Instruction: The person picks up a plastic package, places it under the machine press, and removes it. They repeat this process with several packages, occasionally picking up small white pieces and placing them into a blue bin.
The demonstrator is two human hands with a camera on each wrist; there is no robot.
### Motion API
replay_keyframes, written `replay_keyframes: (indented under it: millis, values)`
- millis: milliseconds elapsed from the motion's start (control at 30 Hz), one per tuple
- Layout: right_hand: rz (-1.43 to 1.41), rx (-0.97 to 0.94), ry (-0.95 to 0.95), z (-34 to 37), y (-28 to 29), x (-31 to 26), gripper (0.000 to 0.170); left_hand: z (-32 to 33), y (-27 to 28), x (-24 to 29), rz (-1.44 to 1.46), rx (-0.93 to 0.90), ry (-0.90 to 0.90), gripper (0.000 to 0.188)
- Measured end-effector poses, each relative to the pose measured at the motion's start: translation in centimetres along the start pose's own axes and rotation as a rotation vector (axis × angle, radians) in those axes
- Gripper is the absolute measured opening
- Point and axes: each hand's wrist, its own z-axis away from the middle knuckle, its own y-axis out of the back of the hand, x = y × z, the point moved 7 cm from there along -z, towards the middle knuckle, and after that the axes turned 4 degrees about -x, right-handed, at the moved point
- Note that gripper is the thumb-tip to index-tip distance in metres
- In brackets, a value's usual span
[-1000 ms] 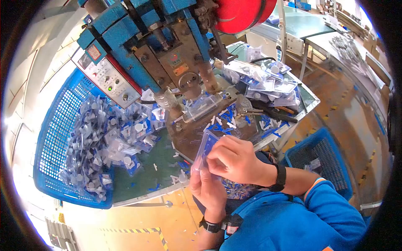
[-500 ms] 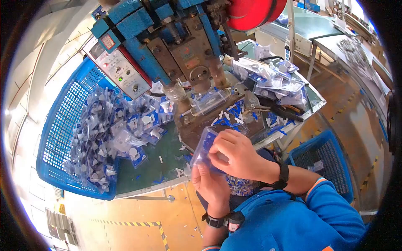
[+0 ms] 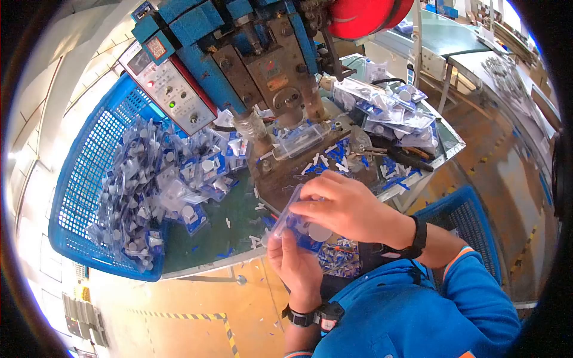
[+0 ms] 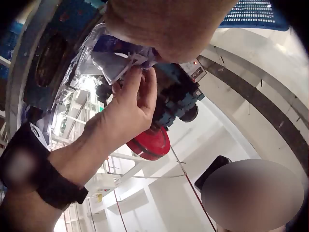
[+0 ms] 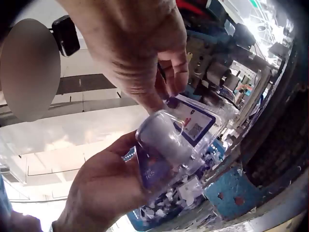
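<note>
A clear plastic blister pack (image 3: 308, 241) with a blue card is held up between the two hands over the front of the bench. My left hand (image 3: 296, 268) grips its lower end, thumb lying along the near face. Above it, my right hand (image 3: 352, 209) pinches the pack's upper edge with curled fingers. In the right wrist view, a bulging clear bubble and a blue-bordered printed label (image 5: 195, 121) show on the pack, with the left hand (image 5: 104, 186) beneath. The left wrist view shows the right thumb and fingers (image 4: 140, 82) closed at the pack's edge.
A blue press (image 3: 262, 65) with a control box (image 3: 170, 95) stands ahead. To the left, a blue basket (image 3: 74, 209) holds many packs. More packs (image 3: 397, 116) are piled at the right. Blue and white scraps (image 3: 325, 162) litter the press base. Another blue basket (image 3: 462, 215) sits lower right.
My right hand has opened its grip somewhat and shifted along the pack's upper edge, uncovering a white disc on it. The left hand keeps hold. The head view has shifted slightly.
</note>
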Motion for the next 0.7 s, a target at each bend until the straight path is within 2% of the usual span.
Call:
replay_keyframes:
  millis: [67,167,267,367,467,567,600,700]
  values:
    - [-0.014,0.025,0.019,-0.2,0.2,0.4,0.029,0.0,-0.3,0.1,-0.016,-0.023,0.011,0.02]
    - [0.052,-0.041,0.115,-0.3,0.4,0.1,0.027,0.1,0.0,0.1,-0.084,-0.03,-0.001,0.017]
    - [0.251,0.089,0.292,0.0,0.7,-2.0,0.013,0.4,-0.1,-0.2,-0.026,0.023,-0.015,0.017]
    - [0.188,0.078,0.196,-0.1,0.0,-2.0,0.013,0.3,-0.1,-0.4,-0.055,0.02,-0.069,0.017]
    - [0.144,-0.037,0.07,-0.1,-0.9,-2.5,0.014,0.7,-0.1,-0.7,-0.034,0.082,-0.047,0.018]
    - [0.039,-0.138,0.092,1.1,-2.8,-4.5,0.014,-0.1,-1.2,1.2,0.019,-0.038,-0.011,0.022]
    - [0.001,-0.079,0.096,1.4,-2.8,-4.9,0.017,-0.5,-1.0,1.3,0.053,-0.059,0.011,0.026]
    - [-0.149,-0.416,0.084,2.1,-2.4,-4.8,0.024,-0.2,0.4,0.7,-0.1,0.095,0.07,0.027]
